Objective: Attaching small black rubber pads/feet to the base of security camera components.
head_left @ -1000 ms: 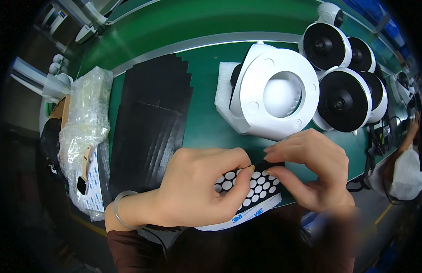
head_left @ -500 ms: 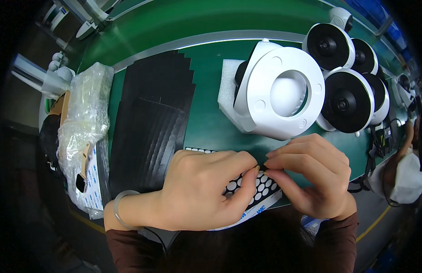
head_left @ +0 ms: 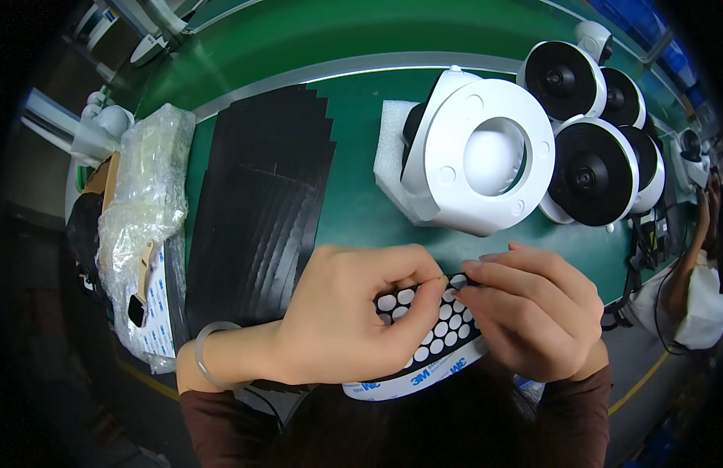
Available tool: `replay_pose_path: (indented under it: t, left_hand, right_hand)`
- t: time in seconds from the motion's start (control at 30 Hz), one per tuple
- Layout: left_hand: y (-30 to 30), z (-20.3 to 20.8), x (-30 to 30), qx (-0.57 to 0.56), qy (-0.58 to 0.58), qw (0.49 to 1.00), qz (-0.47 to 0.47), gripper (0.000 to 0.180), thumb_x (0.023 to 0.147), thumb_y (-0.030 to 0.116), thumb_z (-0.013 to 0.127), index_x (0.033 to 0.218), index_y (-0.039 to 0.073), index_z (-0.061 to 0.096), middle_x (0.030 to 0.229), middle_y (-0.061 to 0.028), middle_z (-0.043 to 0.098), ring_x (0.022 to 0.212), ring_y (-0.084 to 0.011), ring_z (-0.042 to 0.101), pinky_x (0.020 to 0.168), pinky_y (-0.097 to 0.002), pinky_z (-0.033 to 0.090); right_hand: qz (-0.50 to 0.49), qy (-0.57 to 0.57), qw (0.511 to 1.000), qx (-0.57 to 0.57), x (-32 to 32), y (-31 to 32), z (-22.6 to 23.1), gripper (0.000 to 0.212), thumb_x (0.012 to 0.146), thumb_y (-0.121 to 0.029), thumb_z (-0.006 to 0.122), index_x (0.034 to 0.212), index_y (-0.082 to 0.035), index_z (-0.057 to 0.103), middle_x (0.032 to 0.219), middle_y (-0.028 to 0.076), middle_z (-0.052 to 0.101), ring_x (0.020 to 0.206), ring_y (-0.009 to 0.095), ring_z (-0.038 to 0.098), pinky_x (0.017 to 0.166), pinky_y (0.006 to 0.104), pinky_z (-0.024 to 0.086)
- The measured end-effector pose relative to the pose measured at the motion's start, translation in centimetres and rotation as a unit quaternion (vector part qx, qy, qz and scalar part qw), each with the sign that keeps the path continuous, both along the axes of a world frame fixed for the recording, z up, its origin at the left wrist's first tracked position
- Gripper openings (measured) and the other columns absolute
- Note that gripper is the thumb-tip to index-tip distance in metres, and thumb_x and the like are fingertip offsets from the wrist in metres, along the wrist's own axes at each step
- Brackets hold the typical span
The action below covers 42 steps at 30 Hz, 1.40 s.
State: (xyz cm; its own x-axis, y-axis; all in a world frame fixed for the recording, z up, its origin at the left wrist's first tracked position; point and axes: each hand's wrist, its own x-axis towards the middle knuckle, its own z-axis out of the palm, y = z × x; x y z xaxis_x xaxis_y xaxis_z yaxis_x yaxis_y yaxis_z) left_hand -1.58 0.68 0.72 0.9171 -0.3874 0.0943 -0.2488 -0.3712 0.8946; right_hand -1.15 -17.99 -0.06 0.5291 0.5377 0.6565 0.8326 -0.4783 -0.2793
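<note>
A black sheet dotted with rows of round white pads (head_left: 446, 327) lies low in front of me, tilted up to the right. Along its near edge runs a white backing strip (head_left: 421, 379) with blue print. My left hand (head_left: 342, 316) pinches the sheet's far edge between thumb and forefinger, covering much of its left part. My right hand (head_left: 541, 316) is curled at the far right corner, thumb and fingertips closed around the sheet there. Whether a single loose pad sits between the fingertips is too small to tell.
Beyond my hands stands a white ring-shaped housing (head_left: 490, 160) on white foam (head_left: 392, 140). Several black-faced white camera units (head_left: 586, 178) crowd the right. Black sheets (head_left: 260, 203) lie stacked at left, beside a clear-wrapped package (head_left: 154, 168) and a watch (head_left: 141, 288). A person's sleeve (head_left: 701, 304) shows far right.
Both hands have shifted slightly, the right one lower with its fingers more tightly curled. More of the dotted sheet and its printed strip now shows between them.
</note>
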Motion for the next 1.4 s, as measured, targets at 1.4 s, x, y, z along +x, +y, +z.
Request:
replay_pose_path:
  t: [1.4]
  left_hand:
    - [-0.8, -2.4, 0.3, 0.091, -0.168, 0.98, 0.052, 0.049, 0.069, 0.007, 0.057, 0.114, 0.001, 0.039, 0.052, -0.0056, 0.053, 0.044, -0.0234, 0.053, 0.043, -0.0319, 0.04]
  right_hand:
    - [-0.11, 0.262, 0.944, 0.165, 3.5, 1.9, 2.1, 0.006, 0.073, -0.005, 0.062, 0.074, 0.001, 0.061, 0.069, 0.0, 0.059, 0.061, 0.003, 0.048, 0.055, 0.0157, 0.034]
